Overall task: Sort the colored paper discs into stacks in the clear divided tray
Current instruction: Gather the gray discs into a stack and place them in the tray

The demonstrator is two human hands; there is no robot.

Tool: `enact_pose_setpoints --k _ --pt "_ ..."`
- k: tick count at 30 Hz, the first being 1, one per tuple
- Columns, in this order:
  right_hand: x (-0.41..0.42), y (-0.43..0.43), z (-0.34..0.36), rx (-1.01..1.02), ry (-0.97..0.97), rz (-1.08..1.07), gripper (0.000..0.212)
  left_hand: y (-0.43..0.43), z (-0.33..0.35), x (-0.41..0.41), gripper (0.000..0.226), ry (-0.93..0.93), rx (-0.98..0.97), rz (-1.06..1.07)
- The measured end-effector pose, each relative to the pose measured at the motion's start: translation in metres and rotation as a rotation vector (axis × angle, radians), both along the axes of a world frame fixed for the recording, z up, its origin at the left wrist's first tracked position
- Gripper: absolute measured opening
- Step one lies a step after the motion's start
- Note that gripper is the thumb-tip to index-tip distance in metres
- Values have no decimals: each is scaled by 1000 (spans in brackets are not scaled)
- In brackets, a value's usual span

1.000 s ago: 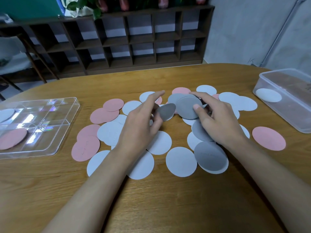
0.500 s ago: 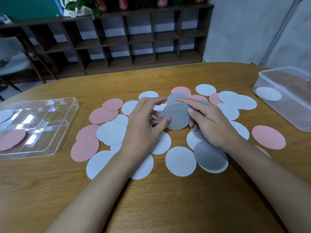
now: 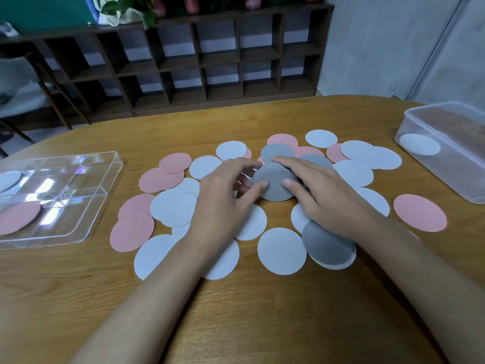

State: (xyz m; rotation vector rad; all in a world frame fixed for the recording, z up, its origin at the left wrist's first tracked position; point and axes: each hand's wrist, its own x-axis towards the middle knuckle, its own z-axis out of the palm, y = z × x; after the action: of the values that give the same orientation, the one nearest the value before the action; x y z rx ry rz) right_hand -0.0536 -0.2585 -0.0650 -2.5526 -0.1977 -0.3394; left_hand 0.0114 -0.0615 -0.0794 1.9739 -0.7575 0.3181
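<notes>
Paper discs [image 3: 170, 206] in pink, white and grey lie scattered over the wooden surface [image 3: 262, 311]. Among them, near the middle, a grey stack [image 3: 274, 185] is pinched from both sides, by the thumb and curled fingers of the left hand [image 3: 223, 203] and the right hand [image 3: 322, 198]. The clear divided tray [image 3: 105, 185] sits well apart on the left, holding a pink disc [image 3: 18, 218] and a white disc [image 3: 9, 179].

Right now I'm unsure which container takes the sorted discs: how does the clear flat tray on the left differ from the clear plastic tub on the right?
The clear divided tray is shallow and split by partitions; the clear plastic tub is deeper, with no dividers visible. The tray holds a pink paper disc and a white paper disc in separate compartments; the tub holds one white disc. Both are transparent and sit on the wooden table.
</notes>
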Motion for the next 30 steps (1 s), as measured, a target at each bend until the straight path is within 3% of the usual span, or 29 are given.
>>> enact_pose_setpoints --k 5,10,15,19,23,30 --pt "0 -14 2 114 -7 -68 36 -3 2 -7 41 -36 33 7" --pt "-2 -29 6 230 -37 -148 31 -7 7 -27 20 50 119 -250" --pt "1 -30 2 250 -46 -173 31 -18 0 -37 55 2 430 -388" --pt "3 -29 1 234 -42 -179 31 -20 0 -36 60 -23 438 -398" --pt "3 -30 1 245 -39 -181 30 -21 3 -39 62 70 422 -426" --pt "4 -29 1 239 -31 -184 30 -21 5 -38 61 199 243 -467"
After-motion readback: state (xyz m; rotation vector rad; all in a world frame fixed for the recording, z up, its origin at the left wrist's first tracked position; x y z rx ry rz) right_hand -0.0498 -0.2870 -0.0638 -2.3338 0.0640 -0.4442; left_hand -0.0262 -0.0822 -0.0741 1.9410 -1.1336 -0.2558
